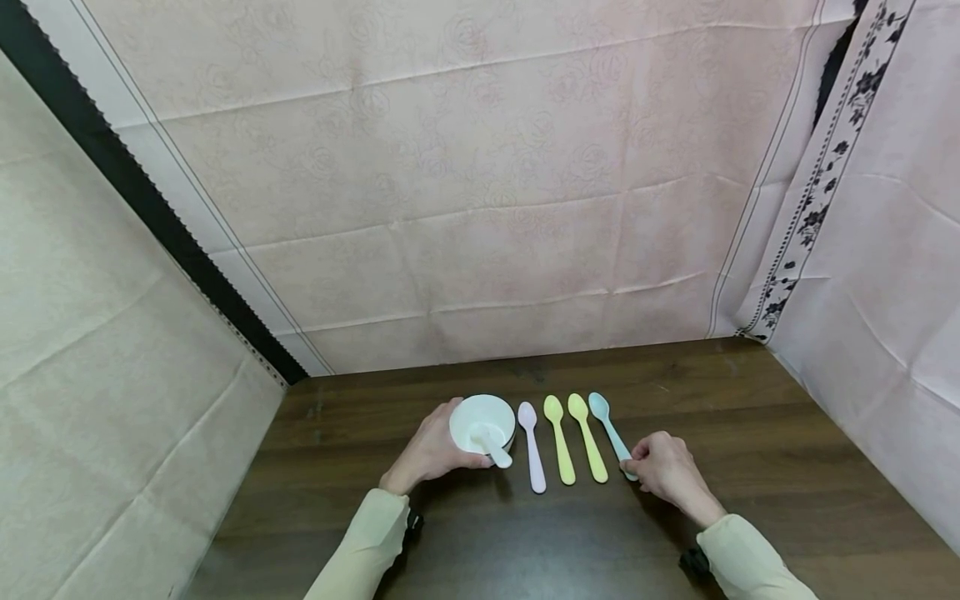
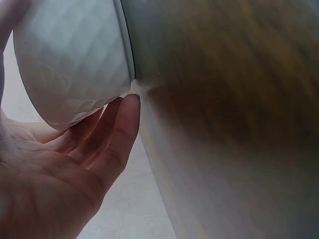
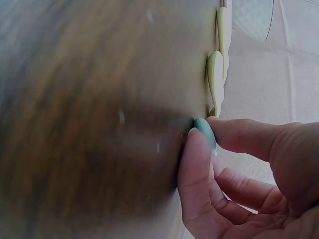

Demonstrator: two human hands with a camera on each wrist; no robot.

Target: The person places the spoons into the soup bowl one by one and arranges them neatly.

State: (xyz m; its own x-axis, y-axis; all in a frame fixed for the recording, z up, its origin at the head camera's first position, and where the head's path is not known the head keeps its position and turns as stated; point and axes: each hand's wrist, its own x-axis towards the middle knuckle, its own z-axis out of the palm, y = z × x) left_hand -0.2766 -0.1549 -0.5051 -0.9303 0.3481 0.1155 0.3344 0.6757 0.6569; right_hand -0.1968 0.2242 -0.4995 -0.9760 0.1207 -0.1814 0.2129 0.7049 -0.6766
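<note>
- Nearest are two pale yellow sleeves, one rising from the near left and one from the near right, each with a dark strap at the wrist.
- The right hand [image 1: 667, 472] rests on the dark wooden worktop [image 1: 787, 467] right of centre; its thumb and forefinger pinch the near end of the blue spoon [image 1: 609, 430], and the other fingers [image 3: 239, 191] are curled beneath (the right wrist view shows the blue tip squeezed between two fingertips, right at the worktop surface).
- The blue spoon lies flat, handle near and bowl far, angled slightly leftward as it goes away.
- The left hand [image 1: 431, 450] sits left of centre, cupped against the left and near side of the white bowl [image 1: 482, 423]; in the left wrist view its fingers [image 2: 117, 134] are gently bent under the bowl's patterned outer wall, touching it.
- A white spoon [image 1: 493, 442] leans in the bowl, its handle sticking out over the near right rim.
- Between the bowl and the blue spoon, three more spoons lie side by side and apart, handles near: pink spoon [image 1: 532, 450], green spoon [image 1: 558, 440], then yellow spoon [image 1: 587, 437], left to right.
- Farthest, pinkish patterned cloth [image 1: 480, 192] hangs as a backdrop behind the worktop and on both sides.
</note>
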